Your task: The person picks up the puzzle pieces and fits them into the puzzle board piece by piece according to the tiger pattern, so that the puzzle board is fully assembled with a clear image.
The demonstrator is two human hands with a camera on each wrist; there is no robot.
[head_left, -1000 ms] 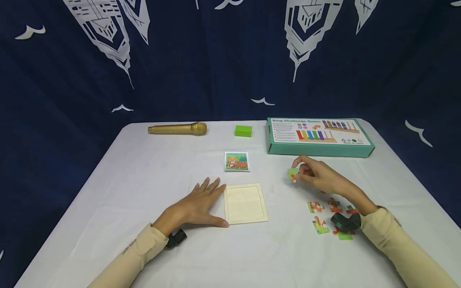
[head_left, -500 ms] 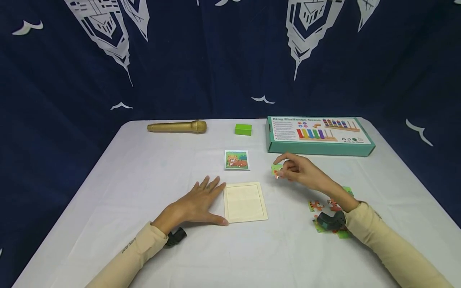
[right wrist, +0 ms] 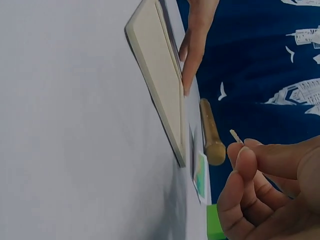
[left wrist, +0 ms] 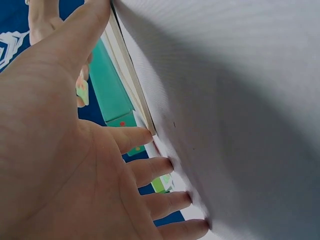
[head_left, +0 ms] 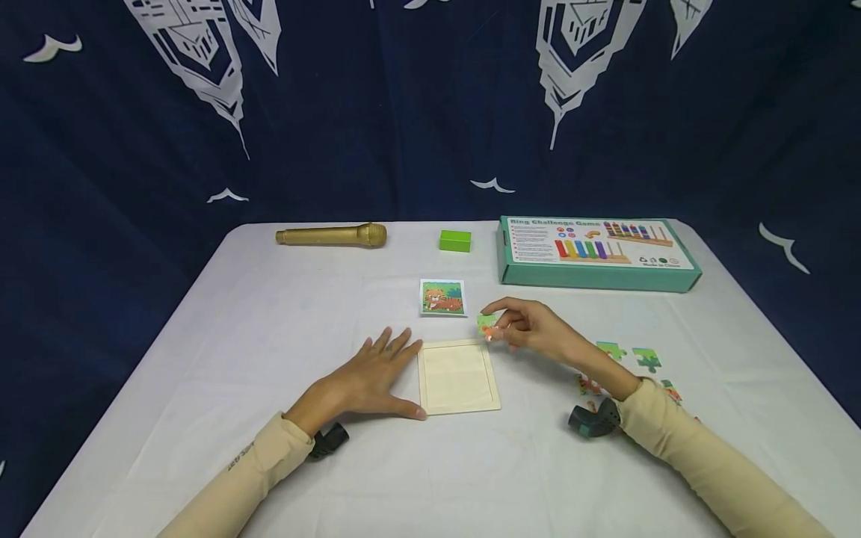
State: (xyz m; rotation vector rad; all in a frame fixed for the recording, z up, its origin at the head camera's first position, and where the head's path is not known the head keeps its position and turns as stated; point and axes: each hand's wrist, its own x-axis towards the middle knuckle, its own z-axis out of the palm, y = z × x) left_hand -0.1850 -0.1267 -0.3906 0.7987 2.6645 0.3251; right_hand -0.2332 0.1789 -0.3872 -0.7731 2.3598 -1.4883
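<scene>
A puzzle piece (head_left: 486,324), green with some orange, is pinched in my right hand (head_left: 534,326) just above the far right corner of a pale wooden puzzle board (head_left: 460,379). In the right wrist view the piece (right wrist: 235,135) is seen edge-on between thumb and fingertips. My left hand (head_left: 370,381) rests with fingers spread at the board's left side, thumb and index finger touching its edge. Within the raised rim, the board's inside is bare. Several other puzzle pieces (head_left: 647,359) lie on the right, partly hidden under my right forearm.
Behind the board lies a tiger picture card (head_left: 443,299). Along the back of the white table (head_left: 323,478) are a gold microphone (head_left: 331,235), a green block (head_left: 455,240) and a teal game box (head_left: 599,254). A dark blue curtain (head_left: 377,112) hangs behind.
My right hand has carried the puzzle piece leftward from near the teal box to the board's far right corner. The left hand stays at the board's edge.
</scene>
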